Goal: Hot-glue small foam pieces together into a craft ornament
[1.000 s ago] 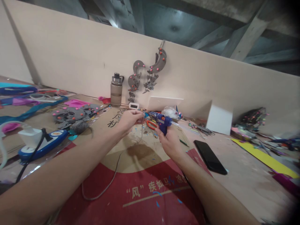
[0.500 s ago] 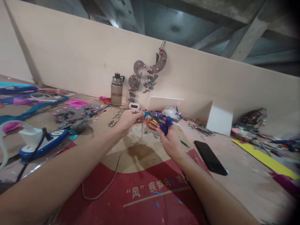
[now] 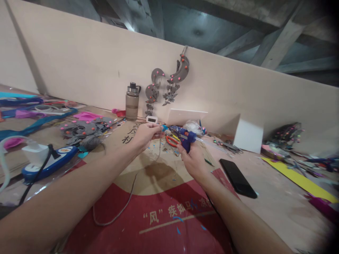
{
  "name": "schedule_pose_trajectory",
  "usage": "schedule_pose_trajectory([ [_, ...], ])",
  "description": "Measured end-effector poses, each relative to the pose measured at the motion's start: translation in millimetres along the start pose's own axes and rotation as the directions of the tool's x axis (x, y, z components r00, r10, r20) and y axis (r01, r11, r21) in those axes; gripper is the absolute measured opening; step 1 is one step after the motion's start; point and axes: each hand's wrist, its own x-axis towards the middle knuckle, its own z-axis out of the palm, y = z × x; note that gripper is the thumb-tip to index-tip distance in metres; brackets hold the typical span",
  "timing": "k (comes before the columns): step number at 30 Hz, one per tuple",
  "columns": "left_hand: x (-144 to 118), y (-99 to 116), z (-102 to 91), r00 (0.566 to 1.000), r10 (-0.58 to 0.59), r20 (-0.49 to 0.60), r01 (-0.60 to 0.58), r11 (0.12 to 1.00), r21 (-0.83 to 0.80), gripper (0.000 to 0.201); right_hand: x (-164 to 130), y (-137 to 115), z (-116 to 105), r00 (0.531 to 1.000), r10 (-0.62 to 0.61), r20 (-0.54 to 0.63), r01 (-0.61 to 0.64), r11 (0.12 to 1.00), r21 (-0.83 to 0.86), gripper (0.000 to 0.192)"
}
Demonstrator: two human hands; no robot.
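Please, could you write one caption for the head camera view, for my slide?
The left hand pinches a small blue piece close to the glue gun in the right hand.

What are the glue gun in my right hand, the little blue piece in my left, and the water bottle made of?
Glue gun: probably hard plastic; the blue body looks smooth and molded.
Blue piece: possibly felt or foam, but too small to be sure.
Bottle: likely tinted clear plastic, perhaps glass; a liquid line shows through.
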Motion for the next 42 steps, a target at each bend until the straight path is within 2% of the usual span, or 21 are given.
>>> schedule_pose_trajectory([
  [11, 3.6, 0.3, -1.2, 0.999, -0.047, -0.010, 0.047, 0.999, -0.028, 0.006, -0.1, 0.9, -0.5, 0.997, 0.075, 0.028, -0.076, 0.996, 0.049, 0.027],
  [15, 4.0, 1.2, -2.6, 0.999, -0.049, -0.020, 0.049, 0.999, -0.012, 0.003, 3.8, 3.5, -0.9, 0.978, 0.193, 0.085, -0.205, 0.965, 0.166, 0.026],
  [18, 2.7, 0.9, -4.0, 0.999, -0.001, -0.045, 0.006, 0.994, 0.105, 0.007, 8.7, 8.5, -3.2, 0.910, 0.333, 0.249, -0.397, 0.871, 0.288, 0.022],
  [20, 0.8, 0.9, -4.2, 0.996, 0.073, -0.056, -0.058, 0.971, 0.232, 0.009, 11.2, 13.4, -5.2, 0.820, 0.412, 0.397, -0.542, 0.782, 0.308, 0.018],
  [22, -2.1, 1.9, -3.3, 0.984, 0.171, -0.050, -0.141, 0.920, 0.366, 0.009, 12.2, 19.0, -7.2, 0.712, 0.464, 0.527, -0.652, 0.716, 0.250, 0.020],
  [24, -5.4, 3.7, -1.1, 0.962, 0.273, -0.024, -0.228, 0.847, 0.481, 0.008, 11.9, 24.6, -9.3, 0.637, 0.491, 0.594, -0.694, 0.701, 0.165, 0.022],
  [26, -8.8, 5.8, 1.8, 0.932, 0.361, 0.011, -0.306, 0.774, 0.554, 0.007, 11.1, 29.3, -11.8, 0.616, 0.505, 0.605, -0.664, 0.746, 0.054, 0.026],
  [27, -10.4, 6.9, 3.2, 0.916, 0.399, 0.028, -0.340, 0.740, 0.580, 0.005, 10.7, 31.0, -13.2, 0.635, 0.504, 0.586, -0.609, 0.793, -0.022, 0.029],
  [28, -11.8, 7.7, 4.5, 0.900, 0.433, 0.047, -0.371, 0.704, 0.606, 0.004, 10.4, 32.2, -14.7, 0.674, 0.494, 0.549, -0.524, 0.844, -0.117, 0.033],
  [29, -13.1, 8.4, 5.6, 0.882, 0.467, 0.069, -0.400, 0.663, 0.632, 0.003, 10.2, 32.7, -16.1, 0.733, 0.469, 0.493, -0.416, 0.882, -0.221, 0.037],
  [31, -15.2, 9.1, 6.9, 0.842, 0.522, 0.136, -0.460, 0.562, 0.687, 0.005, 9.7, 31.5, -17.9, 0.859, 0.368, 0.355, -0.214, 0.889, -0.405, 0.043],
  [32, -16.1, 9.1, 7.4, 0.822, 0.542, 0.175, -0.489, 0.512, 0.707, 0.005, 9.6, 29.6, -18.1, 0.904, 0.313, 0.291, -0.156, 0.876, -0.457, 0.044],
  [34, -18.1, 8.5, 8.0, 0.779, 0.577, 0.244, -0.544, 0.429, 0.721, 0.007, 9.1, 23.5, -16.2, 0.954, 0.234, 0.190, -0.128, 0.886, -0.446, 0.040],
  [36, -20.8, 7.2, 9.0, 0.734, 0.602, 0.313, -0.600, 0.360, 0.715, 0.007, 8.3, 15.0, -10.7, 0.980, 0.156, 0.125, -0.119, 0.956, -0.267, 0.030],
  [38, -24.0, 5.3, 10.7, 0.696, 0.598, 0.397, -0.651, 0.292, 0.701, 0.008, 6.7, 6.1, -2.2, 0.992, 0.101, 0.081, -0.106, 0.992, 0.068, 0.020],
  [39, -25.7, 4.2, 12.0, 0.684, 0.583, 0.438, -0.671, 0.267, 0.692, 0.009, 5.5, 2.0, 2.7, 0.991, 0.100, 0.083, -0.119, 0.958, 0.260, 0.018],
  [40, -27.4, 3.0, 13.3, 0.678, 0.565, 0.470, -0.685, 0.255, 0.682, 0.011, 4.1, -1.7, 7.6, 0.988, 0.115, 0.103, -0.149, 0.886, 0.440, 0.020],
  [42, -30.2, 1.1, 16.3, 0.682, 0.537, 0.496, -0.695, 0.267, 0.667, 0.011, 0.9, -7.6, 15.7, 0.972, 0.163, 0.172, -0.237, 0.688, 0.685, 0.027],
])
